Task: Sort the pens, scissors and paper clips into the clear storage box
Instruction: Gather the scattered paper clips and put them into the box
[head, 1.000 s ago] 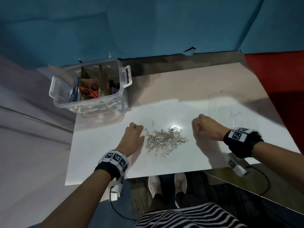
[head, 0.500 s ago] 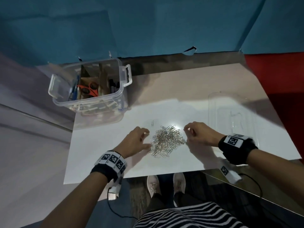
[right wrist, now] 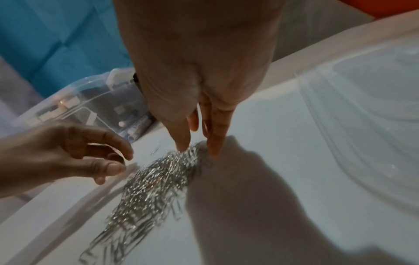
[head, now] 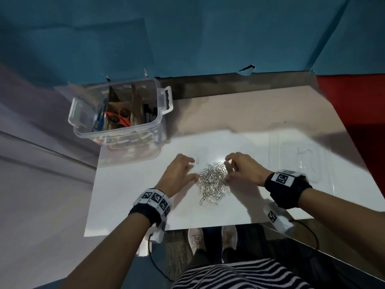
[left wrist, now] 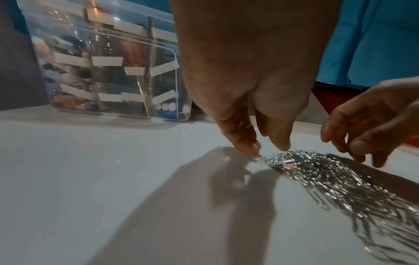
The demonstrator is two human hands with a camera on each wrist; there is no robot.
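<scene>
Paper clips (head: 212, 183) heaped mid-sheet on white table (head: 129, 197), between both hands. Left hand (head: 177, 176) loosely spread, fingertips at heap's left edge; right hand (head: 242, 171) likewise, at right edge. Clear storage box (head: 116, 113) far left.

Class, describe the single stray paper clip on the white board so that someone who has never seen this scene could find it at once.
Start at the clear storage box at the far left of the white board, then look to the heap of paper clips between the two hands. The stray paper clip lies just beyond the heap's far left edge, beside the left hand. It alone lies separate; the rest are piled together.
</scene>
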